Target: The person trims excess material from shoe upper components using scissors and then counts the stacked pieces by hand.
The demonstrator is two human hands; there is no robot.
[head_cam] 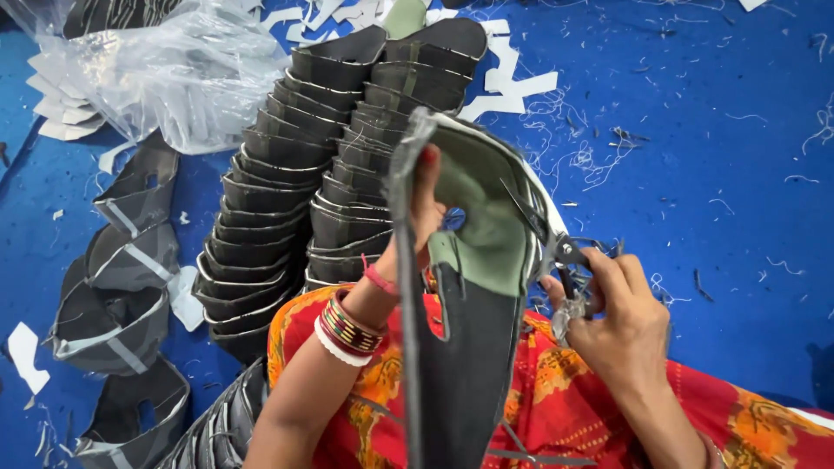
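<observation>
My left hand [423,208] holds up a dark grey shoe upper [465,347] with a green lining [486,230] and a pale edge, fingers tucked inside it. My right hand [621,321] grips small metal scissors [556,252], whose blades sit against the upper's right edge. Red, gold and white bangles ring my left wrist. An orange and red patterned garment [556,408] covers my lap below.
Two tall nested stacks of dark shoe uppers [287,191] lie ahead on the blue surface [721,174]. More uppers [122,287] lie loosely at the left. A clear plastic bag [165,61] sits at top left. White scraps [512,87] and thread bits are scattered about.
</observation>
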